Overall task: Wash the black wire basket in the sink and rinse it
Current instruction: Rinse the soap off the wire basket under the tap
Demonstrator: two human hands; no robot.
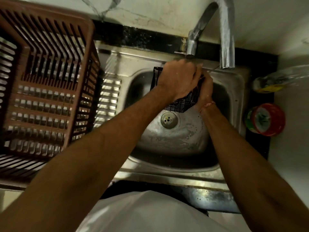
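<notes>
Black wire basket (183,104) is held over the steel sink (234,91) bowl, centre-right of frame, just below the tap spout (190,46) and above the drain (168,119). Left hand (178,79) lies over its top with fingers curled round the wires; right hand (206,90) grips its right side. A brown plastic crate (45,84) fills the left of frame; a red-rimmed tub (265,119) sits at right edge.

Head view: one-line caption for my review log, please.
Both hands, left hand and right hand, hold the black wire basket over the steel sink under the tap.
</notes>
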